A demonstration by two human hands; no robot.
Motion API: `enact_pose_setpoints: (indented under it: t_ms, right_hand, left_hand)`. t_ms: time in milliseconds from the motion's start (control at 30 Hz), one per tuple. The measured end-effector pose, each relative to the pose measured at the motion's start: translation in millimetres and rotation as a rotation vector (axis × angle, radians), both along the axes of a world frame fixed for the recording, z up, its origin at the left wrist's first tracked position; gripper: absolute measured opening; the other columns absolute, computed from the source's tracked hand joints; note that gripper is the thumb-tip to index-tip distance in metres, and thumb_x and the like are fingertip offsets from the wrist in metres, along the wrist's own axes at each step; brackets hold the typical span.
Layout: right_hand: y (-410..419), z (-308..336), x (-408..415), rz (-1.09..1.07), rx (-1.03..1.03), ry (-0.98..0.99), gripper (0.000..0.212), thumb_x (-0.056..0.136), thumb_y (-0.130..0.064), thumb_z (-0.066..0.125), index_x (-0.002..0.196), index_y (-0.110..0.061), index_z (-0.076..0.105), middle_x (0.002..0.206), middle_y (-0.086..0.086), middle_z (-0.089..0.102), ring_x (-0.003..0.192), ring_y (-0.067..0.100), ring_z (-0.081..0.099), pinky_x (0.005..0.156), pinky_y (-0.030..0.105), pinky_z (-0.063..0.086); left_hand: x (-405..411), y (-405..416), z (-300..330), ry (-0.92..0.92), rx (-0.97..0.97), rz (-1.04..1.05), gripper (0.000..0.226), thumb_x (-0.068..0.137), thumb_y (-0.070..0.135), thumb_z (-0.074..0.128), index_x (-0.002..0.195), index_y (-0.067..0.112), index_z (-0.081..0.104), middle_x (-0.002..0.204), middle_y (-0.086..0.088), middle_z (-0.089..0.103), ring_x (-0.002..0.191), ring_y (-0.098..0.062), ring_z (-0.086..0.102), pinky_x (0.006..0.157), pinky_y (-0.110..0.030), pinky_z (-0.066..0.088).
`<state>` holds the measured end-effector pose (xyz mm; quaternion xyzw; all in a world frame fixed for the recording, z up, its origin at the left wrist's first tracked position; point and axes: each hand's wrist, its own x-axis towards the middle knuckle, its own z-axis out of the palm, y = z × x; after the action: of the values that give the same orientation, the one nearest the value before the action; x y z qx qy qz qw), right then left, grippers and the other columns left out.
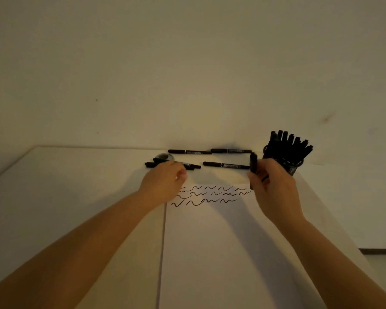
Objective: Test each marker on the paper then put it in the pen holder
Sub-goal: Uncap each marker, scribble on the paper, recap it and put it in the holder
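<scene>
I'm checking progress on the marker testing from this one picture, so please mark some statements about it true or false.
1. The right hand holds a marker. True.
2. The pen holder is empty. False: many markers stand in it.
3. The paper is blank. False: rows of black squiggles cross its far end.
4. Markers on the table lie beyond the paper. True.
5. The left hand rests on the pen holder. False: it is at the markers on the left, far from the holder.
</scene>
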<state>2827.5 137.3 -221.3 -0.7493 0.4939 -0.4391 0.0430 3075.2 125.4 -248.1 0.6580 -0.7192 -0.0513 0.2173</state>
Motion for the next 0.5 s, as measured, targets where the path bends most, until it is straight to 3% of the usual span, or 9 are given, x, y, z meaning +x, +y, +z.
enact_pose_setpoints:
  t_ms: [67, 200, 367, 500]
  right_hand:
    - [-9.8, 9.8, -7.2, -0.027, 0.045, -0.102, 0.015, 0.088, -0.018, 0.057, 0.103, -0.016, 0.055, 0.088, -0.001, 0.059, 0.073, 0.01, 0.056, 0.064, 0.022, 0.043]
    - [-23.7, 28.5, -21.3, -0.056, 0.038, -0.224, 0.015, 0.09, -0.017, 0.056, 0.098, -0.026, 0.047, 0.087, -0.01, 0.057, 0.076, -0.002, 0.054, 0.062, 0.01, 0.037]
    - [-38.0, 45.3, -37.8, -0.12, 0.005, -0.342, 0.017, 0.09, -0.016, 0.053, 0.1, -0.024, 0.042, 0.083, -0.023, 0.053, 0.076, -0.001, 0.055, 0.06, 0.018, 0.043]
    - [-46.6, 48.4, -45.7, -0.14, 0.0, -0.351, 0.018, 0.091, -0.017, 0.05, 0.107, -0.021, 0.042, 0.086, -0.011, 0.059, 0.076, 0.008, 0.059, 0.058, 0.024, 0.046]
  left_hand:
    - [14.1, -19.4, -3.7, -0.097, -0.02, 0.004, 0.021, 0.093, 0.027, 0.045, 0.107, 0.019, 0.058, 0.111, -0.001, 0.056, 0.097, -0.019, 0.051, 0.076, -0.03, 0.042]
    - [30.3, -44.1, -10.2, -0.257, -0.042, 0.058, 0.024, 0.092, 0.024, 0.046, 0.114, 0.02, 0.056, 0.114, -0.004, 0.054, 0.102, -0.024, 0.048, 0.077, -0.035, 0.043]
    - [44.3, -55.6, -17.6, -0.3, 0.025, 0.089, 0.024, 0.091, 0.025, 0.048, 0.114, 0.025, 0.055, 0.112, -0.003, 0.053, 0.102, -0.024, 0.049, 0.074, -0.034, 0.039]
    - [46.4, -57.0, -16.8, -0.332, 0.03, 0.107, 0.025, 0.089, 0.027, 0.053, 0.113, 0.023, 0.057, 0.11, -0.005, 0.052, 0.1, -0.024, 0.05, 0.072, -0.033, 0.039]
